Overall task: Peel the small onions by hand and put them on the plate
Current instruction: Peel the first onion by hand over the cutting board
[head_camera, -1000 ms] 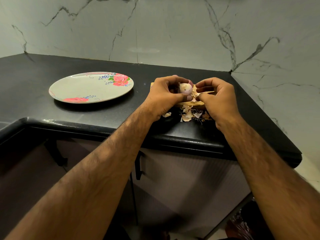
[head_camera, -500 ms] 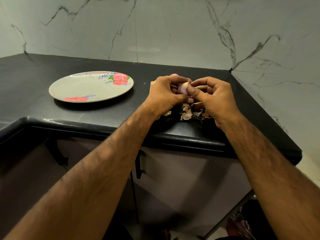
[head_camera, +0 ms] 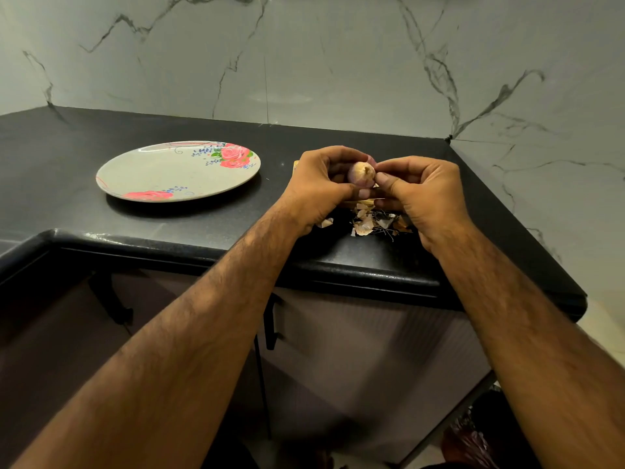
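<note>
A small pale pink onion (head_camera: 362,174) is held above the black counter between both hands. My left hand (head_camera: 318,187) grips it from the left, fingers curled over its top. My right hand (head_camera: 422,191) pinches at the onion's right side with thumb and forefinger. A pile of dry onion skins (head_camera: 368,223) lies on the counter just below the hands. The round plate (head_camera: 152,170) with pink flower prints sits to the left, with nothing on it.
The black counter (head_camera: 236,225) has a rounded front edge and ends at a corner on the right. Marble walls rise behind and to the right. A yellowish wooden piece (head_camera: 363,200) lies mostly hidden under the hands. Cabinet doors with dark handles (head_camera: 270,319) are below.
The onion has been turned in my left hand, so its root end now faces me. My right thumb has shifted from over the onion to its right side.
</note>
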